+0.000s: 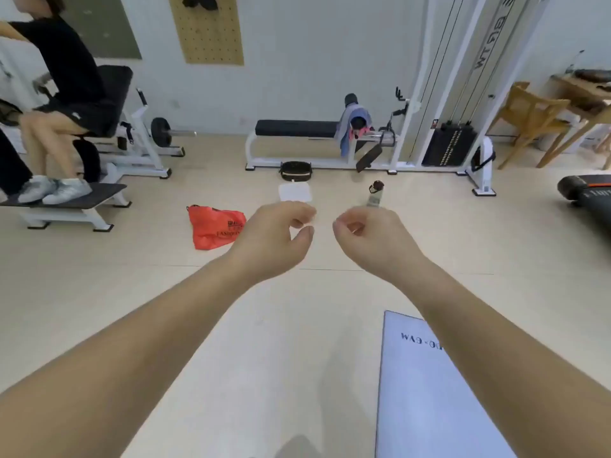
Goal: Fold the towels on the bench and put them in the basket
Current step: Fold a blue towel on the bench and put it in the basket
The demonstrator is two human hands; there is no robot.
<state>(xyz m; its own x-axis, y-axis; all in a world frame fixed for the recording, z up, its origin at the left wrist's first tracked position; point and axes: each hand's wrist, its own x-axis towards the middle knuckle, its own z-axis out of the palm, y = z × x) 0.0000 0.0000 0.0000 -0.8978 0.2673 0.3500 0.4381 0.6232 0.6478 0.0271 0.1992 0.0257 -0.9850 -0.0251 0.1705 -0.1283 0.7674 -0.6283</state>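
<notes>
Blue-grey and pink towels hanging unfolded over black padded bench end; dark round basket sitting on floor nearby. Left hand, right hand hovering, loosely curled, holding nothing. Seemingly all remaining.

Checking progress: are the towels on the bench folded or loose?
Loose: the towels hang crumpled over one end of the bench, not folded flat.

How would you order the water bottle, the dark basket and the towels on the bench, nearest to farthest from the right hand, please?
From the right hand:
1. water bottle, standing just beyond it.
2. basket, farther off to the left, in front of the bench.
3. towels, draped over the bench's right end, farthest.
</notes>
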